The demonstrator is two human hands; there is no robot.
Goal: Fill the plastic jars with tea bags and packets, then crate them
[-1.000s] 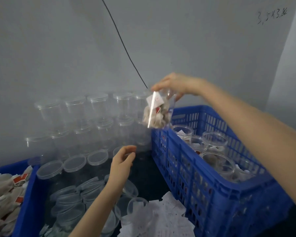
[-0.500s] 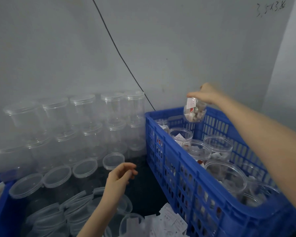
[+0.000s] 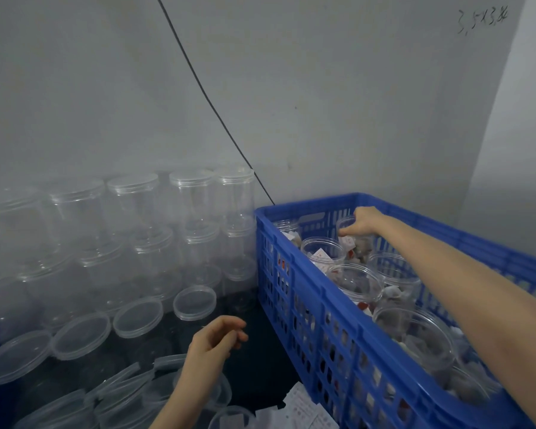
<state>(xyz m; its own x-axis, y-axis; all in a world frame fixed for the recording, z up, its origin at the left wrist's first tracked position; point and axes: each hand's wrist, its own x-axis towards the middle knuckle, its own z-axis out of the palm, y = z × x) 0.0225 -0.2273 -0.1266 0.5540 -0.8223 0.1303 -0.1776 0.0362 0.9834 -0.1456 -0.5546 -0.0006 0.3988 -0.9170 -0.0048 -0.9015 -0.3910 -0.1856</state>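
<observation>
A blue plastic crate [image 3: 294, 275] stands at the right and holds several open clear jars with tea bags and packets inside. At its far end my right hand [image 3: 363, 223] grips the rim of a filled jar [image 3: 358, 247] from above, low among the others. My left hand [image 3: 214, 339] hovers left of the crate over the dark floor, fingers loosely curled with nothing in them.
Stacked empty lidded jars [image 3: 155, 230] line the wall at left. Loose clear lids [image 3: 194, 303] lie in front of them. White paper packets [image 3: 300, 410] lie by the crate's near corner. A black cable [image 3: 211, 109] runs down the wall.
My right hand has carried the filled jar from above the crate's left rim to the far end and lowered it inside. The left hand stayed hovering and curled its fingers slightly.
</observation>
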